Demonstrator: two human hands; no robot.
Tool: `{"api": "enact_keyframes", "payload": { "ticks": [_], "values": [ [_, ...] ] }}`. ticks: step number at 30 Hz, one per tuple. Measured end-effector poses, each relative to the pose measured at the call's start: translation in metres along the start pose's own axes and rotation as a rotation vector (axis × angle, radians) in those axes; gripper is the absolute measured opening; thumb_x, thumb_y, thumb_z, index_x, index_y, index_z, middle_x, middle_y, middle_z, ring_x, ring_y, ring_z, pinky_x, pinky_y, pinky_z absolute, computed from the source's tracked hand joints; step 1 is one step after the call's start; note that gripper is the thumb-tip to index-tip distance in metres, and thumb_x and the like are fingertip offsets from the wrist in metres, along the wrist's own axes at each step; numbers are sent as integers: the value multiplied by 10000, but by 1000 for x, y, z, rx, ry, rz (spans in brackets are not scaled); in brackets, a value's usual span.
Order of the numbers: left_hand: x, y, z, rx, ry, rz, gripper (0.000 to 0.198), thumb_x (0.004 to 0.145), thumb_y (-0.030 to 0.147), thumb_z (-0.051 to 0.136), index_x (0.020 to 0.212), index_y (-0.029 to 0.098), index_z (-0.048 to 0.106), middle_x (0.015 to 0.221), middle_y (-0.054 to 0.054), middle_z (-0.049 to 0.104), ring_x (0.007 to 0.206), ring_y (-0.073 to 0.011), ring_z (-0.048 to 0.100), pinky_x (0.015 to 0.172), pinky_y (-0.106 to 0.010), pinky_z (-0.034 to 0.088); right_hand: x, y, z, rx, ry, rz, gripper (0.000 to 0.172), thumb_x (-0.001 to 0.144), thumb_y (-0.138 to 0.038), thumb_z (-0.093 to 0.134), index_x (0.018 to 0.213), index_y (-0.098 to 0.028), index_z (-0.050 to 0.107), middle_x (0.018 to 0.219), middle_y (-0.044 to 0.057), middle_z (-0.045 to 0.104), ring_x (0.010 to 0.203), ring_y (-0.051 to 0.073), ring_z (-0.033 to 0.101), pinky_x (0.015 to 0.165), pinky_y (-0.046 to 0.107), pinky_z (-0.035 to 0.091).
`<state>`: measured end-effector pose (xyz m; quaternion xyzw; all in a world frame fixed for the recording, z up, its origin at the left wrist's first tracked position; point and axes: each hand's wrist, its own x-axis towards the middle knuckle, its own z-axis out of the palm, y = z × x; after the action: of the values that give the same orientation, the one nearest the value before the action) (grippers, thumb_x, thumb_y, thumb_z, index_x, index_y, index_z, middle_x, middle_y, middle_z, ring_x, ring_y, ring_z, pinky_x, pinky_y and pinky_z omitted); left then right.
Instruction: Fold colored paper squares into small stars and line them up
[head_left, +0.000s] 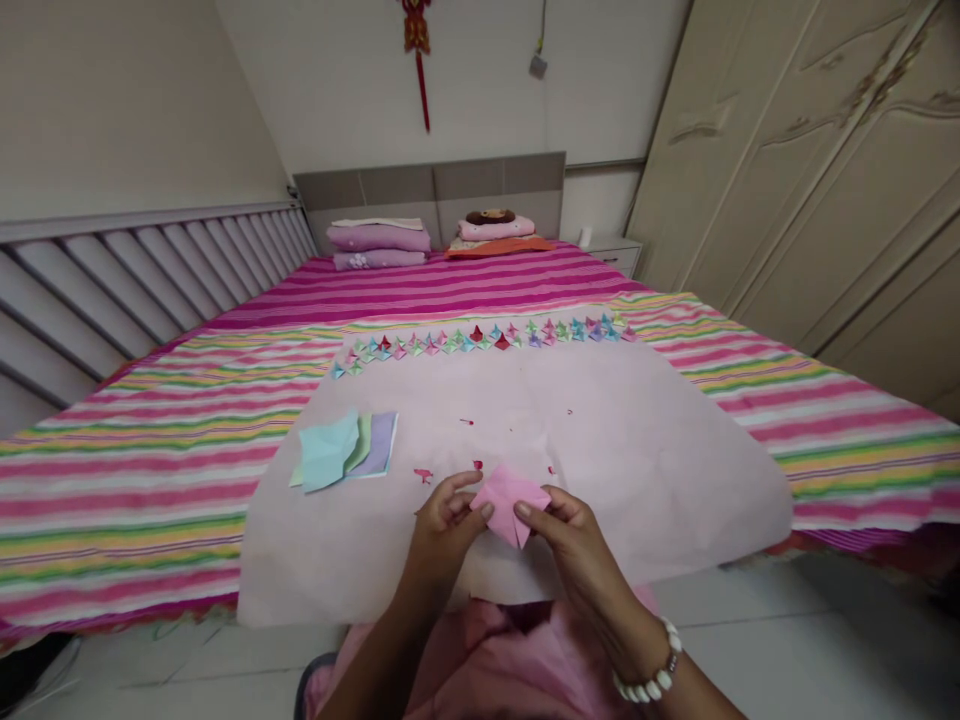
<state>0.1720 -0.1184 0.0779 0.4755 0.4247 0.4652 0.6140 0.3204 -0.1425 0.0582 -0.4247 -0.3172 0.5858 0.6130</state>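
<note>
A folded piece of pink origami paper (510, 497) is held up between both hands, just above the near part of a pale sheet. My left hand (450, 520) pinches its left corner between thumb and fingers. On the opposite corner, my right hand (566, 520) grips with the thumb on top; a white bead bracelet circles that wrist. The paper is roughly diamond-shaped, with a slit running down to its lower point. To the left lies a stack of square coloured paper (330, 450) in light blue, green and purple.
Rows of small folded paper pieces (476, 338) in many colours line the far edge of the pale sheet (645, 450). Red scraps (424, 475) lie near my hands. Beneath is a bed with a striped cover (135, 460); folded bedding (379, 240) sits by the headboard.
</note>
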Motion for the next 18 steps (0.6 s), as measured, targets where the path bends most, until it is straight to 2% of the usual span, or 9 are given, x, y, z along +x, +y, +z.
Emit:
{"api": "enact_keyframes", "payload": {
  "ticks": [2, 4, 7, 9, 13, 15, 18],
  "values": [
    [1, -2, -2, 29, 13, 81, 231, 703, 268, 700, 893, 193, 591, 630, 34, 617, 623, -117, 579, 623, -221, 447, 0, -1, 0, -28, 13, -8, 229, 643, -343, 772, 638, -155, 641, 557, -24, 561, 522, 100, 445, 520, 221, 343],
    [1, -4, -5, 120, -27, 184, 87, 743, 248, 662, 780, 187, 611, 675, 18, 616, 662, -116, 577, 636, -218, 443, 0, -2, 0, -52, 22, -16, 236, 644, -349, 771, 638, -155, 637, 552, -26, 549, 526, 101, 437, 523, 223, 338],
    [1, -4, -9, 287, -126, 293, 78, 753, 225, 658, 816, 194, 693, 836, -27, 648, 817, -151, 596, 707, -237, 453, 0, -2, 0, -76, 24, -27, 248, 642, -369, 769, 661, -158, 640, 553, -30, 541, 521, 101, 427, 518, 226, 333],
    [0, -3, -9, 348, -148, 303, 181, 742, 232, 677, 920, 215, 710, 915, -41, 663, 885, -174, 601, 733, -251, 463, -1, -3, 1, -86, 21, -34, 254, 637, -377, 770, 662, -161, 639, 546, -35, 536, 511, 97, 419, 505, 222, 327],
    [-1, 0, -8, 411, -96, 256, 279, 718, 253, 704, 996, 227, 699, 982, -49, 692, 930, -200, 614, 789, -282, 475, -2, -4, 1, -81, 5, -34, 258, 609, -369, 791, 657, -163, 644, 549, -33, 544, 513, 99, 436, 507, 223, 350],
    [-2, 2, -6, 428, -77, 241, 296, 704, 258, 715, 998, 225, 700, 981, -49, 699, 936, -209, 617, 814, -295, 477, -3, -6, 1, -68, -21, -23, 263, 603, -374, 797, 669, -166, 651, 567, -23, 566, 528, 110, 464, 520, 232, 372],
    [-3, 4, -3, 435, -57, 262, 251, 697, 266, 717, 944, 221, 718, 897, -43, 697, 868, -203, 625, 772, -295, 488, -3, -7, 1, -51, -45, -12, 267, 593, -377, 806, 684, -175, 658, 608, -4, 608, 557, 131, 506, 538, 248, 400]
  ]
}}
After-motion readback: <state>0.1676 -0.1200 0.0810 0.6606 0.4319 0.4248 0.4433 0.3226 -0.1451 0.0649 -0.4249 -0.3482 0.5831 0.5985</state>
